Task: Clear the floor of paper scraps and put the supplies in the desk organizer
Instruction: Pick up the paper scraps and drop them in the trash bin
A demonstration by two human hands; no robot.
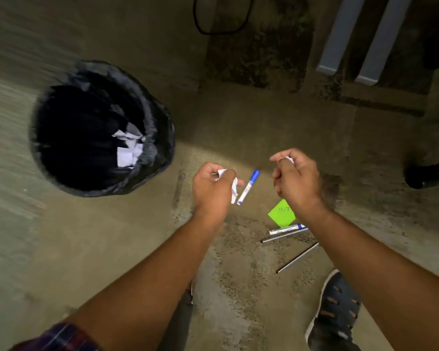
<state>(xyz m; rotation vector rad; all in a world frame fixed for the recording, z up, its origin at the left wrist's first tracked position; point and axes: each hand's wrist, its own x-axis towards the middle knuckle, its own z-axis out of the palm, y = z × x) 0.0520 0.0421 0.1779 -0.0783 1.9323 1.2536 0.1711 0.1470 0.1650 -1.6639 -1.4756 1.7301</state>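
Note:
My left hand (211,186) is closed around crumpled white paper scraps (233,184), held above the floor just right of a black-lined trash bin (162,138). Inside the bin lie white paper pieces (128,148). A smaller white scrap (289,159) peeks out of my right hand (294,178), whose fingers are curled shut. Between my hands, on the floor, lies a blue-capped marker (249,187). Below my right wrist lie a green sticky note (281,214), a second marker (288,228) and two thin dark pencils (281,236) (298,257).
The floor is worn concrete (112,236). A black cable (221,19) loops at the top. Grey furniture legs (345,39) stand at the upper right, a chair caster (421,176) at the right edge. My shoe (337,310) is at the bottom right.

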